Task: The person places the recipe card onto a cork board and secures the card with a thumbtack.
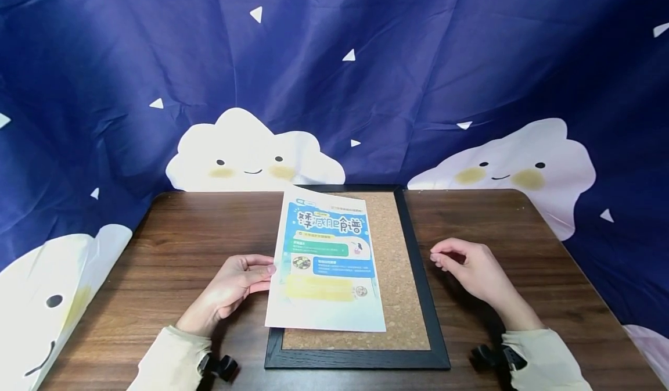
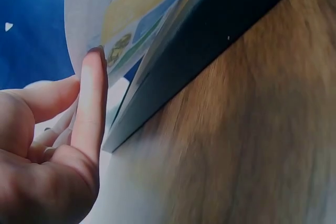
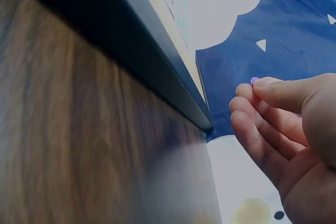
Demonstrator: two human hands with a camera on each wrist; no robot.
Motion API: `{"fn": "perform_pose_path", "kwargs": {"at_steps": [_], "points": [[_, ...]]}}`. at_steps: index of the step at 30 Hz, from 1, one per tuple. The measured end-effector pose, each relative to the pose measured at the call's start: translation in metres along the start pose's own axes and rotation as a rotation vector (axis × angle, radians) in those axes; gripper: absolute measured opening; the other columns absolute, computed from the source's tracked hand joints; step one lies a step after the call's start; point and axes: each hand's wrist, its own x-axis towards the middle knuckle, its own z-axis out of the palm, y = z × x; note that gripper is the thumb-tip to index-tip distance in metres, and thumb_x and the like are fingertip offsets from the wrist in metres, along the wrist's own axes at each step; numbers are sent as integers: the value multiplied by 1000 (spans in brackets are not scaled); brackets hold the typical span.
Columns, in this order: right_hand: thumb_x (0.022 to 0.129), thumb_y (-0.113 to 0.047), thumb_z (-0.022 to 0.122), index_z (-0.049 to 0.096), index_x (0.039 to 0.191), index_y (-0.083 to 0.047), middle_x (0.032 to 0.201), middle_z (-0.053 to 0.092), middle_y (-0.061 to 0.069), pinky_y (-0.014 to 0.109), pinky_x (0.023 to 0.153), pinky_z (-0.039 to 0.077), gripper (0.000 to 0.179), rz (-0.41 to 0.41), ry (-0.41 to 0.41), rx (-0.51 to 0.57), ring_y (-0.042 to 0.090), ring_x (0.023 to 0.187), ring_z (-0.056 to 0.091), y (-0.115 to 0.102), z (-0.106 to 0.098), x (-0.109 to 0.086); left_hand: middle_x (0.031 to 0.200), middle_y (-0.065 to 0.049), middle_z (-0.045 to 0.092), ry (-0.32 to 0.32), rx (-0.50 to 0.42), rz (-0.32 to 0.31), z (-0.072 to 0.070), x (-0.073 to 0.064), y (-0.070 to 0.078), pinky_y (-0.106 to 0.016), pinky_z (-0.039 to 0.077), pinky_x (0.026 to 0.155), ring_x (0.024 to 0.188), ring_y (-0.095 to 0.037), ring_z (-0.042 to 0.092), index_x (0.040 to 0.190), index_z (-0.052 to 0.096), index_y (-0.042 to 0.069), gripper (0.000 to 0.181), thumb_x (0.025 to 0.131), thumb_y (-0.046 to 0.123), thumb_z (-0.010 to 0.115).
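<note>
My left hand [image 1: 237, 283] pinches the left edge of a printed paper sheet [image 1: 326, 318] between thumb and fingers. Blue, green and yellow panels with Chinese lettering cover the sheet. It lies over the left part of a cork board [image 1: 402, 275] with a black frame [image 1: 360, 359]; whether it touches the cork I cannot tell. To the right of the board, my right hand [image 1: 470, 266] is above the table. In the right wrist view, its thumb and index finger pinch a small purple thing [image 3: 254, 81], like a pushpin head; most of it is hidden by the fingertips.
The board lies on a dark brown wooden table [image 1: 219, 222], reaching its far edge. Behind the table hangs a blue cloth [image 1: 313, 77] with white clouds and triangles. Each wrist wears a small black camera; the left one [image 1: 225, 368] is near the table's front.
</note>
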Motion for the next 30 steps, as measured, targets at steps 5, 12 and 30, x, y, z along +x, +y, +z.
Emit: {"fn": "perform_pose_path", "kwargs": {"at_steps": [5,12,30], "points": [[96,0,79,79,103,-6,87,77,1,21,68,60,9,-17,-34,38,4,74,66,-5,8,10,106,-8,80,2,11,-4,10,7,-2,-28,68,88,93,-11,79,141,47,-27,45,104,-5,62],[100,-4,76,78,108,0,88,76,5,26,71,65,10,10,-100,180,11,75,70,-13,17,31,105,-10,80,10,37,-5,22,15,-5,-28,68,86,90,-11,78,139,50,-26,42,104,-6,62],[102,-2,72,73,112,11,93,76,24,29,71,66,17,96,-183,432,16,77,72,-9,50,88,90,-23,80,6,304,10,40,22,3,-34,70,71,71,-15,78,122,65,-22,29,106,2,64]]}}
